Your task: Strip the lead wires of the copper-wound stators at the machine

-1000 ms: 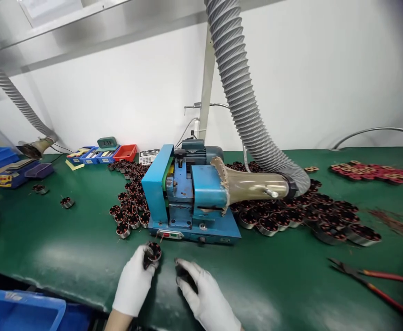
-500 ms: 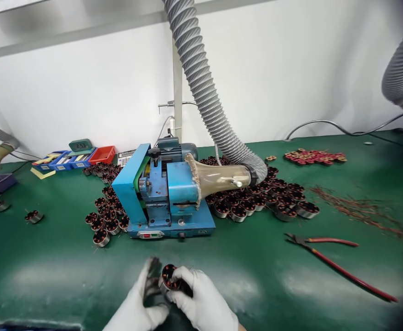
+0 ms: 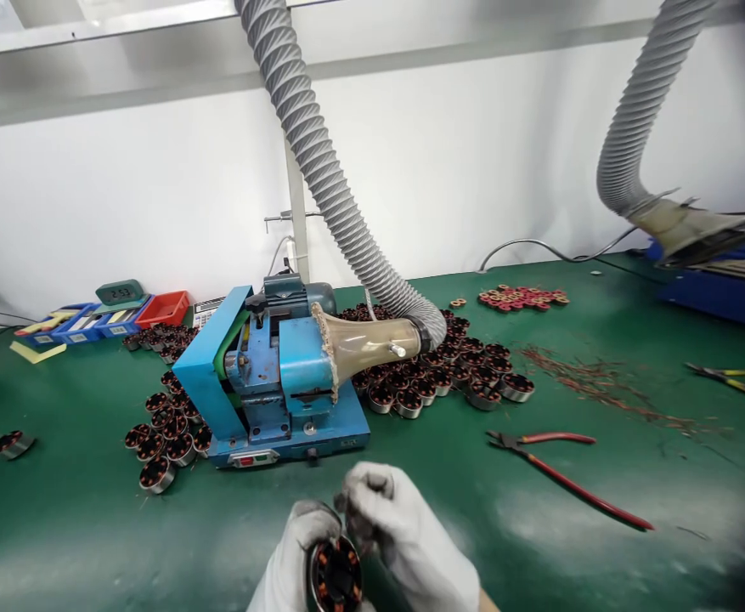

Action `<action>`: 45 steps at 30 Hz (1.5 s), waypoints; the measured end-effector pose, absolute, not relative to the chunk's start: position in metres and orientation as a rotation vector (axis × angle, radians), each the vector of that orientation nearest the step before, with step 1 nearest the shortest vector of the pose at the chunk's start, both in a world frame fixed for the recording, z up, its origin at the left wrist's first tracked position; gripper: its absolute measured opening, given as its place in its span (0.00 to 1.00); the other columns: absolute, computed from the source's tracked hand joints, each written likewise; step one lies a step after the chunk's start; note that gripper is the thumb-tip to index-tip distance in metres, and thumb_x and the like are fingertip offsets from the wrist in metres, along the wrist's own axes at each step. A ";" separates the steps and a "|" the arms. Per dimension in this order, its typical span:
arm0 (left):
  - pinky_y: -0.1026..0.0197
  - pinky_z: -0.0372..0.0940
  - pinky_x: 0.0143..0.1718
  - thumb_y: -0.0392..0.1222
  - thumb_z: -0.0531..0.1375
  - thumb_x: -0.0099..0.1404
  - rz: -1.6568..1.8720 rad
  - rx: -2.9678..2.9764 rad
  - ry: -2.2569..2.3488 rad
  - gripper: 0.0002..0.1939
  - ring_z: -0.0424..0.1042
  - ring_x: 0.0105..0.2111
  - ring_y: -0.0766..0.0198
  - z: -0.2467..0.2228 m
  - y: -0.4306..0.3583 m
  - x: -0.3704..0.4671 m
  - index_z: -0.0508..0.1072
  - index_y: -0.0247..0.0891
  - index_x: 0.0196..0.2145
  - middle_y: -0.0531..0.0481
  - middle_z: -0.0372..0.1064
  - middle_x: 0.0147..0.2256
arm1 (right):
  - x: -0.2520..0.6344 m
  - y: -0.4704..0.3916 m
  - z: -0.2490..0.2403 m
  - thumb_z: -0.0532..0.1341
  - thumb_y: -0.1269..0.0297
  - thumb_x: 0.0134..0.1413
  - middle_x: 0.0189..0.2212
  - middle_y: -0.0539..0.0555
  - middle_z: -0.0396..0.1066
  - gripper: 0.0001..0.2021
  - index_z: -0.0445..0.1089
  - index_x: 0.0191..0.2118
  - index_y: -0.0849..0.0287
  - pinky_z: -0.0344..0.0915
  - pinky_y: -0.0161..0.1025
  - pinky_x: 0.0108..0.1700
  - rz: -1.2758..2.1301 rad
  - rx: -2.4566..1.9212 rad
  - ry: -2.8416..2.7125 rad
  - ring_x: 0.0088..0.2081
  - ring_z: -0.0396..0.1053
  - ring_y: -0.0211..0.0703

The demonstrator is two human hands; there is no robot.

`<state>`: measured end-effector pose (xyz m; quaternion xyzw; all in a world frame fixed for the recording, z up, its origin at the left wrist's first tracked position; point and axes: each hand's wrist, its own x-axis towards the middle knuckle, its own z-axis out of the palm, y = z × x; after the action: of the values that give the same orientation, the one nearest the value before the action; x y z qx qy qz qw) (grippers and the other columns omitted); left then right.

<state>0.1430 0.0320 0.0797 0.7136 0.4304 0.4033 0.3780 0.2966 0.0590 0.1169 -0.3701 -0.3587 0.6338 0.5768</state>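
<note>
My left hand [image 3: 299, 552], in a white glove with darkened fingertips, grips a motor stator [image 3: 337, 576] with copper windings and a silvery rim. The stator is tilted so its wound face shows. My right hand [image 3: 403, 535], also gloved, is just right of and above it, fingers curled into a pinch. Blur hides what those fingers hold, if anything. A blue belt-driven machine [image 3: 263, 442] stands beyond my hands. Red-handled cutting pliers [image 3: 563, 472] lie open to the right.
More stators [image 3: 410, 399] crowd both sides of the machine. Wire offcuts [image 3: 601, 387] and reddish rings [image 3: 522, 297] lie to the right. A grey hose [image 3: 334, 187] joins the machine's hood. Blue bins [image 3: 82, 327], a red bin [image 3: 163, 309] and a clock [image 3: 121, 292] stand back left.
The stator has passed from my right hand to my left, which now wraps round it. My right hand has drawn off to a pinch beside it. The view has swung right.
</note>
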 end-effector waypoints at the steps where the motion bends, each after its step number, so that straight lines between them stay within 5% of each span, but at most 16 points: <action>1: 0.59 0.67 0.40 0.30 0.59 0.44 1.020 1.919 1.069 0.19 0.68 0.38 0.59 0.081 0.034 0.144 0.65 0.43 0.36 0.48 0.65 0.35 | 0.303 0.062 0.118 0.65 0.52 0.41 0.14 0.44 0.58 0.16 0.64 0.21 0.60 0.50 0.29 0.18 1.407 -0.863 -0.766 0.17 0.53 0.31; 6: 0.57 0.64 0.47 0.36 0.61 0.48 1.202 1.797 1.258 0.23 0.65 0.48 0.54 0.079 0.042 0.151 0.63 0.42 0.44 0.44 0.62 0.45 | 0.308 0.055 0.113 0.60 0.60 0.50 0.28 0.53 0.72 0.07 0.70 0.31 0.57 0.66 0.35 0.31 0.667 -1.077 -1.058 0.29 0.69 0.41; 10: 0.55 0.61 0.52 0.42 0.56 0.56 1.192 1.758 1.203 0.25 0.61 0.54 0.53 0.077 0.053 0.158 0.58 0.43 0.52 0.42 0.59 0.53 | 0.286 0.051 0.099 0.62 0.60 0.47 0.39 0.56 0.74 0.13 0.70 0.41 0.55 0.68 0.40 0.40 0.327 -1.094 -1.484 0.39 0.72 0.48; 19: 0.53 0.60 0.55 0.49 0.55 0.56 1.277 1.461 1.176 0.27 0.62 0.54 0.52 0.058 0.096 0.176 0.58 0.36 0.51 0.38 0.62 0.53 | 0.276 0.101 0.090 0.52 0.60 0.55 0.37 0.57 0.71 0.12 0.69 0.39 0.59 0.66 0.42 0.41 0.672 -1.378 -1.458 0.39 0.70 0.47; 37: 0.55 0.61 0.53 0.46 0.58 0.55 1.346 1.291 1.100 0.23 0.66 0.50 0.56 0.073 0.125 0.187 0.59 0.37 0.47 0.40 0.65 0.49 | 0.274 0.130 0.095 0.49 0.64 0.56 0.33 0.57 0.69 0.14 0.71 0.35 0.60 0.65 0.43 0.40 0.608 -1.343 -1.452 0.36 0.68 0.47; 45: 0.54 0.64 0.50 0.55 0.62 0.47 1.354 1.381 1.137 0.30 0.67 0.48 0.51 0.057 0.110 0.173 0.63 0.38 0.45 0.40 0.68 0.46 | 0.272 0.108 0.082 0.50 0.65 0.55 0.31 0.54 0.68 0.12 0.71 0.36 0.57 0.66 0.37 0.36 0.556 -1.263 -1.468 0.33 0.69 0.43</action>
<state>0.1726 0.1096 0.0566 0.5546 0.4564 0.5437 0.4341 0.2715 0.1083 0.0819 -0.5299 -0.6160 0.2335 0.5340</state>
